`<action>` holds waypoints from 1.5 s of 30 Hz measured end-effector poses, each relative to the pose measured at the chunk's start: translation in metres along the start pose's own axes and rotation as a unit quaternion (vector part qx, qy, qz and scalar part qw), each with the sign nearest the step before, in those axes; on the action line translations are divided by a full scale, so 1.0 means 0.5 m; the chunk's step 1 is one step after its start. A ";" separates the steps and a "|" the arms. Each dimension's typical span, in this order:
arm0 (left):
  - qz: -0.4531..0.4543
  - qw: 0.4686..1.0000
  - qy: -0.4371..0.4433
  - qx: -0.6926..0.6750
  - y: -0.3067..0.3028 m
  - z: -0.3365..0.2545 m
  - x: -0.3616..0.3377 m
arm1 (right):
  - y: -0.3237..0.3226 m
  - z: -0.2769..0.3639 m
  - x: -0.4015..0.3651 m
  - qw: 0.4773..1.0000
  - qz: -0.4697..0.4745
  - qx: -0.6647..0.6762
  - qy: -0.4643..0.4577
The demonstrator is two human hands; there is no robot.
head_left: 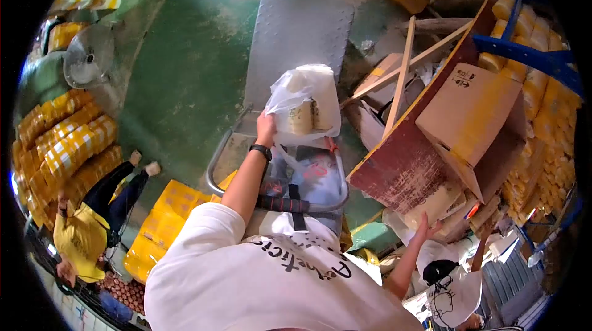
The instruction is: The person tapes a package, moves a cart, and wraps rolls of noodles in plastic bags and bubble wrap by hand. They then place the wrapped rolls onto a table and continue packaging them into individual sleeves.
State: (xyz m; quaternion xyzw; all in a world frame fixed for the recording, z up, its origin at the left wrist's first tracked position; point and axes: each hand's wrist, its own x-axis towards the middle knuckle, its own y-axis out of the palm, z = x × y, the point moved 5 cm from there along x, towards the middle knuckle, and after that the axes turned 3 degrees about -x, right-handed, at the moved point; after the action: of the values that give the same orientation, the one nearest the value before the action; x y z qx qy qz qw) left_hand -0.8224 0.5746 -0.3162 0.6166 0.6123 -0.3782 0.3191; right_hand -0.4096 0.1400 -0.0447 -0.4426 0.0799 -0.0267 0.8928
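Note:
My left hand (265, 129), a black watch on its wrist, is raised and shut on a clear plastic bag (306, 93) with pale roll-shaped items inside. The bag hangs above a metal trolley (296, 35) with a curved tube handle (216, 164). My right hand (425, 227) reaches out to the right, fingers spread against a pale package (435, 204). That package lies under a tilted red-brown wooden board (407, 167). A cardboard box (472, 109) rests on the board. My white printed shirt fills the bottom of the view.
A person in a yellow shirt (80, 238) sits at the left beside stacked yellow packages (68, 140) and a fan (89, 57). Yellow crates (166, 220) lie near my left side. A person in a white cap (453, 294) is at the lower right. A blue rack (530, 57) holds yellow packs.

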 end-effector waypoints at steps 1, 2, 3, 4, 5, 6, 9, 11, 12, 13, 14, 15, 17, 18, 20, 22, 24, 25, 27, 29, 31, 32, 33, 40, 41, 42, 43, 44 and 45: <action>0.007 1.000 0.002 -0.007 -0.004 0.010 0.002 | 0.007 0.005 0.017 0.990 -0.030 -0.134 -0.042; 0.003 1.000 0.008 -0.002 -0.004 0.000 -0.008 | 0.015 0.014 0.022 0.959 -0.061 -0.264 -0.081; 0.000 1.000 0.015 0.001 0.004 -0.010 -0.017 | 0.027 0.026 0.026 0.909 -0.091 -0.388 -0.122; -0.003 1.000 0.021 0.001 0.012 -0.022 -0.028 | 0.038 0.065 0.006 0.879 -0.120 -0.428 -0.171; -0.015 1.000 0.008 0.011 0.015 -0.027 -0.031 | 0.057 0.119 -0.028 0.845 -0.150 -0.463 -0.221; -0.006 1.000 0.016 0.008 0.014 -0.024 -0.032 | 0.066 0.155 -0.049 0.803 -0.179 -0.500 -0.269; 0.011 0.999 0.033 0.002 0.015 -0.010 -0.016 | 0.284 0.233 -0.196 0.935 0.102 -0.197 -0.277; 0.006 0.999 0.033 0.013 0.007 0.001 -0.004 | 0.470 0.347 -0.368 0.875 0.400 -0.035 -0.269; 0.000 1.000 0.023 0.016 0.007 -0.002 -0.010 | 0.575 0.312 -0.414 0.833 0.497 -0.048 -0.237; -0.008 1.000 0.014 0.019 0.008 -0.014 -0.025 | 0.676 0.283 -0.450 0.808 0.551 -0.057 -0.199; -0.014 1.000 0.007 0.023 0.009 -0.023 -0.030 | 0.805 0.203 -0.467 0.787 0.584 -0.054 -0.192; -0.008 1.000 -0.001 0.008 0.010 -0.014 -0.026 | 0.908 0.149 -0.472 0.787 0.556 -0.143 -0.226; -0.006 0.999 0.011 0.041 0.013 -0.004 -0.019 | 0.996 0.111 -0.484 0.794 0.527 -0.198 -0.230; -0.011 0.998 0.019 0.055 0.018 -0.002 -0.015 | 1.013 0.097 -0.494 0.806 0.533 -0.165 -0.200; -0.021 0.999 0.034 0.037 0.025 -0.003 -0.017 | 1.033 0.094 -0.531 0.842 0.469 -0.211 -0.165; -0.022 0.999 0.034 0.027 0.029 0.001 -0.019 | 1.027 0.089 -0.552 0.871 0.398 -0.228 -0.175; -0.024 0.999 0.015 0.046 0.023 0.004 -0.017 | 1.049 0.055 -0.534 0.885 0.408 -0.161 -0.156; -0.031 0.998 0.006 0.057 0.016 0.005 -0.016 | 1.054 0.044 -0.521 0.890 0.412 -0.127 -0.147; -0.058 0.997 0.001 0.052 0.012 -0.011 -0.021 | 1.034 0.089 -0.506 0.833 0.553 -0.013 0.008; -0.070 0.996 0.031 0.054 -0.003 0.007 -0.002 | 1.013 0.092 -0.492 0.705 0.649 0.051 0.282; -0.090 0.994 0.027 0.055 -0.006 -0.022 -0.013 | 0.947 0.173 -0.472 0.619 0.681 0.161 0.357; -0.102 0.989 0.087 0.064 -0.010 0.002 0.014 | 0.887 0.256 -0.473 0.570 0.690 0.217 0.390; -0.095 0.988 0.100 0.067 -0.006 0.003 0.023 | 0.806 0.306 -0.487 0.498 0.703 0.214 0.460; -0.073 0.997 -0.011 0.019 -0.005 -0.019 -0.013 | 0.284 0.303 -0.309 0.773 0.571 0.063 0.269; -0.063 0.998 -0.021 -0.004 -0.002 -0.026 -0.021 | 0.228 0.322 -0.289 0.810 0.546 0.089 0.192; -0.066 0.998 -0.020 0.000 0.005 -0.035 -0.028 | 0.179 0.317 -0.269 0.859 0.473 0.092 0.173; -0.070 0.997 -0.019 0.005 0.013 -0.044 -0.033 | 0.135 0.311 -0.251 0.901 0.395 0.095 0.153; -0.074 0.997 -0.017 0.011 0.018 -0.053 -0.034 | 0.106 0.292 -0.231 0.923 0.346 0.090 0.139; -0.057 0.998 -0.013 0.003 0.025 -0.044 -0.022 | 0.089 0.253 -0.195 0.943 0.297 0.085 0.125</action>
State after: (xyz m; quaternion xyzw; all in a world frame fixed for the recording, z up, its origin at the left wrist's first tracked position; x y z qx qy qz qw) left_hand -0.8080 0.5873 -0.2966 0.5766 0.6411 -0.4057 0.3031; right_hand -0.4857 0.2778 0.0071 -0.3146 0.3158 0.1780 0.8773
